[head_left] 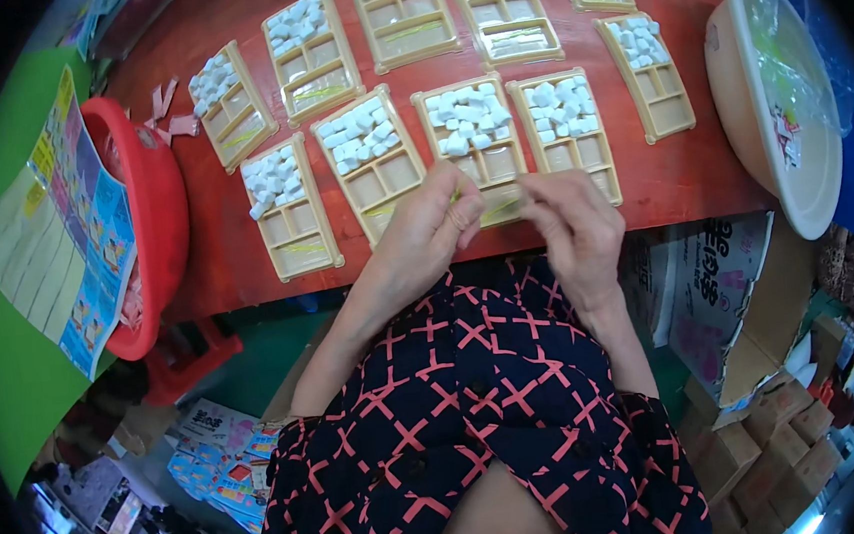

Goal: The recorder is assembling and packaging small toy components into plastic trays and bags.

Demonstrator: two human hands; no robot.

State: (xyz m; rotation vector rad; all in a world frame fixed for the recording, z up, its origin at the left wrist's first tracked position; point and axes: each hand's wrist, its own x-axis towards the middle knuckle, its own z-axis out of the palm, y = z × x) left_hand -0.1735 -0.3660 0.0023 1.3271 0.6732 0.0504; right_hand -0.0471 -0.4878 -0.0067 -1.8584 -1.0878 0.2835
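Both of my hands are over the front edge of a red table, above a cream compartment tray (499,164). White marshmallow-like pieces (468,113) fill the tray's large section. My left hand (430,215) is closed, and a bit of a thin yellow-green stick (457,196) shows between its fingertips. Just to the right, my right hand (576,225) is closed too, thumb and fingers pinched together. What it pinches, if anything, is hidden. Behind the hands, the tray's long front section holds something yellow-green, partly covered. Another filled tray (593,151) lies beside the right hand.
Several similar trays stand in two rows on the red table (386,260), many with yellow-green sticks in the front section. A red tub (167,217) is at left, with a printed sheet (93,233) against it. A pale basin (734,92) holding clear plastic packets stands at right, above cardboard boxes (760,421).
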